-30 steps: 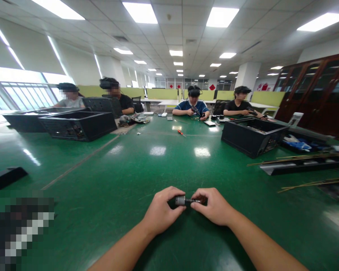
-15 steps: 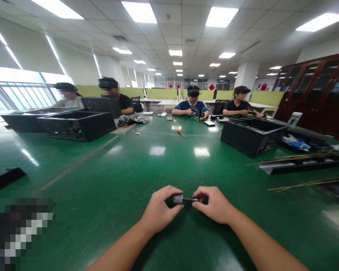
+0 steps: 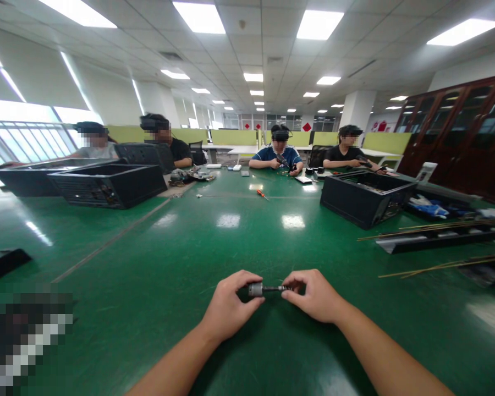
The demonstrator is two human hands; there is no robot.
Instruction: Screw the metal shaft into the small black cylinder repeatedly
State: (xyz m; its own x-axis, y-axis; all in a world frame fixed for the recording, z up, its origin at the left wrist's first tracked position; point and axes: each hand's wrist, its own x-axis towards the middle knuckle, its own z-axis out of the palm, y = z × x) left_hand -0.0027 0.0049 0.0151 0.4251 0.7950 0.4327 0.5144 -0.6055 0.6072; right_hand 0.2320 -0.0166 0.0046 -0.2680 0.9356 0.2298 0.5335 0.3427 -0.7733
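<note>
Low over the green table, my left hand [image 3: 231, 302] pinches a small grey metal cylinder [image 3: 256, 289], which looks like a small motor, between thumb and fingers. From its right side a thin dark shaft [image 3: 271, 289] runs level toward my right hand [image 3: 313, 297]. The thumb and fingertips of my right hand are closed on the shaft's far end, where a lighter ridged part shows. Those fingers partly hide that end.
Black computer cases [image 3: 107, 184] stand at the left, another case [image 3: 365, 198] at the right. An orange screwdriver [image 3: 261, 194] lies mid-table. Metal rails [image 3: 437, 237] and thin yellowish rods [image 3: 429, 268] lie to the right. Several people [image 3: 278, 157] sit across the table [image 3: 214, 247].
My left hand and the grey cylinder have shifted slightly left. The gap between the hands is a little wider, and more of the shaft shows. My view has turned slightly.
</note>
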